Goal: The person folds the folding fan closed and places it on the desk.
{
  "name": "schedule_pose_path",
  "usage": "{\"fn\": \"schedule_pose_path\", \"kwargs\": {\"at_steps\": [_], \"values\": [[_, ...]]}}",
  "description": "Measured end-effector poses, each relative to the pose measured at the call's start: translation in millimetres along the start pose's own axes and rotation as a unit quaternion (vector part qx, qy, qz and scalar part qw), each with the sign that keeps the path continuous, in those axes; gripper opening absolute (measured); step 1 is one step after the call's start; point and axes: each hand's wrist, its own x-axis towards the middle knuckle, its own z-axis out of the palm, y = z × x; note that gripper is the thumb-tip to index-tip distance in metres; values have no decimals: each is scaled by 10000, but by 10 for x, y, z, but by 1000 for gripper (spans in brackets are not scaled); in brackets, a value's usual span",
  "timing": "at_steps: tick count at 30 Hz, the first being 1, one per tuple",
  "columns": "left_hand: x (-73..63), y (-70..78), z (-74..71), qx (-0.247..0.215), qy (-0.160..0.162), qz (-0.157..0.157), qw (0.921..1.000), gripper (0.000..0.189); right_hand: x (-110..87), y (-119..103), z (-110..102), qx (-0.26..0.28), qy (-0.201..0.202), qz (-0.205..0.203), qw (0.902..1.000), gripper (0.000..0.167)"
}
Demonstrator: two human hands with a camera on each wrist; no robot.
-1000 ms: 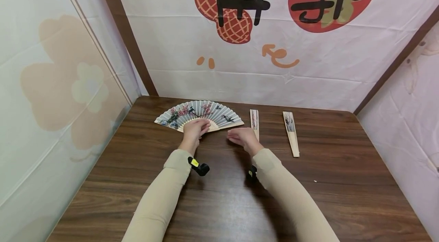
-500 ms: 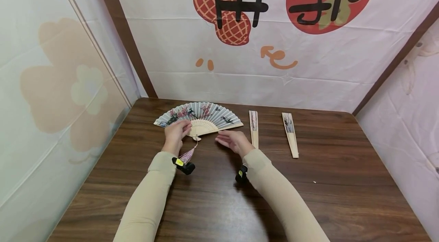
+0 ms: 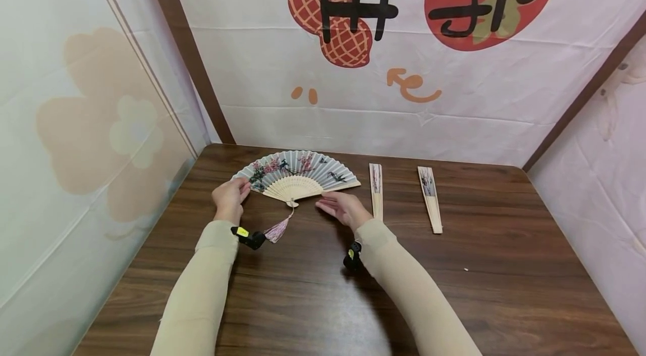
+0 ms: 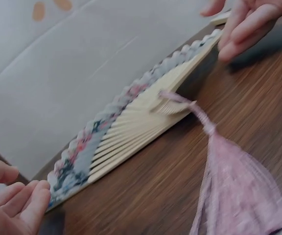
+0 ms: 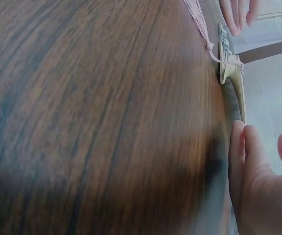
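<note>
A folding fan [image 3: 295, 185] lies spread on the table, its pale leaf printed with pink blossoms and dark leaves over light wooden ribs. From its pivot trails a pink tassel [image 4: 234, 191]. My left hand [image 3: 229, 199] is at the fan's left end; in the left wrist view its fingertips [image 4: 40, 193] meet the leaf's corner, thumb apart from them. At the right side, my right hand [image 3: 344, 209] has extended fingers [image 5: 248, 147] up against the fan's outer rib, with the thumb raised away.
Two folded fans, a nearer one [image 3: 375, 188] and another [image 3: 430, 199], lie to the right of the spread fan. A printed cloth wall [image 3: 252, 64] rises behind the brown wooden table [image 3: 303, 300]. A tiny white scrap [image 3: 466, 269] lies at the right.
My left hand has moved left from the fan's ribs to its left end, uncovering the pivot and tassel. My right hand has shifted slightly left to the fan's edge.
</note>
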Motion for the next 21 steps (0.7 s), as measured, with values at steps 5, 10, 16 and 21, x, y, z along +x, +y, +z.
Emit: {"fn": "schedule_pose_path", "kwargs": {"at_steps": [5,10,16,21], "values": [[72,72,-107,-209,273,8,9994,10,-7,10,6,45,-99,3,9999,7],[139,125,-183,-353,452,-16,9984,20,10,20,9,83,-78,39,9999,8],[203,154,-221,-395,605,-69,9974,8,45,16,4,57,-71,32,10000,6],[228,165,-252,-203,591,-3,9980,5,77,28,7,113,-70,81,9999,4]]}}
